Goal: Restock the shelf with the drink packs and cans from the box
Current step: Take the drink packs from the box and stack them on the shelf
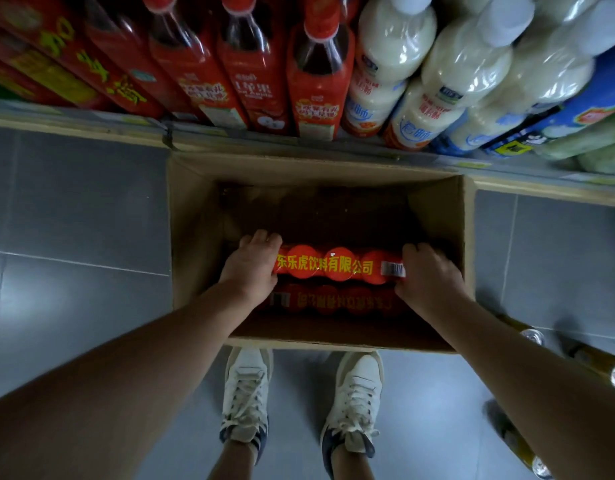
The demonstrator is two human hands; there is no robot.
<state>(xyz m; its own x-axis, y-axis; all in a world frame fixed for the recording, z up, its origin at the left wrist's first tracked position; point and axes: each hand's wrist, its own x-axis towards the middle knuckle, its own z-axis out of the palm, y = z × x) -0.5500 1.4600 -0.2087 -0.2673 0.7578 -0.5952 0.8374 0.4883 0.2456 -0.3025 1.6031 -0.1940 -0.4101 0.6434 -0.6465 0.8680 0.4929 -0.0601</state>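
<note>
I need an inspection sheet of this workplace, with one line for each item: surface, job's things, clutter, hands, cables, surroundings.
Surface: grey tiled floor; the open cardboard box stands on it, in front of the shelf.
Job's things: upper drink pack, red with yellow writing, in the box; a second pack lies lower, nearer the person.
Clutter: golden containers with silver ends on the floor at right, blurred.
Hands: left hand and right hand each grip one end of the upper drink pack.
Cables: nothing seen.
Surroundings: red bottles and white bottles on the shelf; white shoes before the box.
</note>
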